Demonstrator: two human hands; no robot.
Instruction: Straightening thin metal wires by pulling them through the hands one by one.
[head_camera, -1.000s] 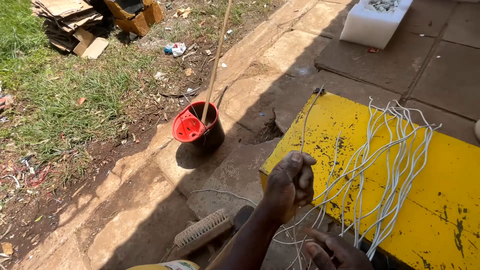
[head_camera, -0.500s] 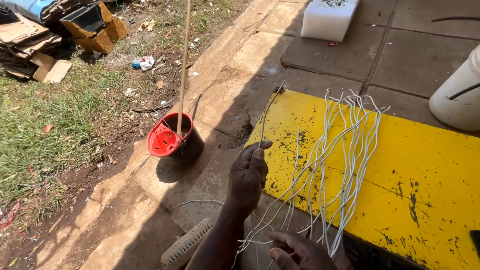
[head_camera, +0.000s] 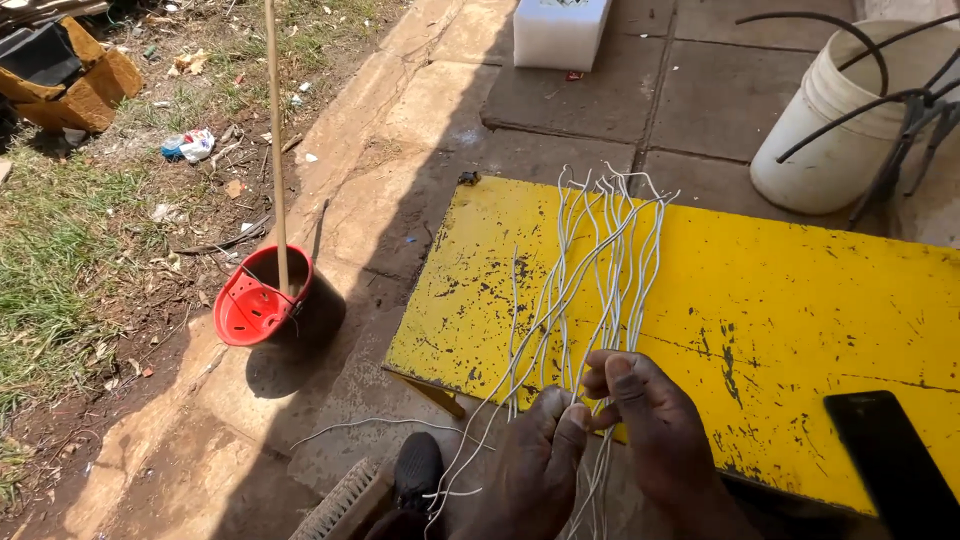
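Both hands now meet | left hand (head_camera: 535, 465), right hand (head_camera: 650, 425) pinching thin white wires (head_camera: 600, 270); chipped yellow board (head_camera: 800, 300)

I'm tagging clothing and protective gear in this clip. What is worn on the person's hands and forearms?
Nothing shows: the left hand and right hand are bare, with no gloves, rings or watch, and no sleeves reach the visible forearms.

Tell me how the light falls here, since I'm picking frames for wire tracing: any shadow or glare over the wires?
Head view: hard sun, sharp focus. The wires lie fully lit on the yellow board, each casting a thin shadow; no glare. A broad shadow covers the paving left of the board, darkening the red pot. Both hands, left hand and right hand, are sunlit.
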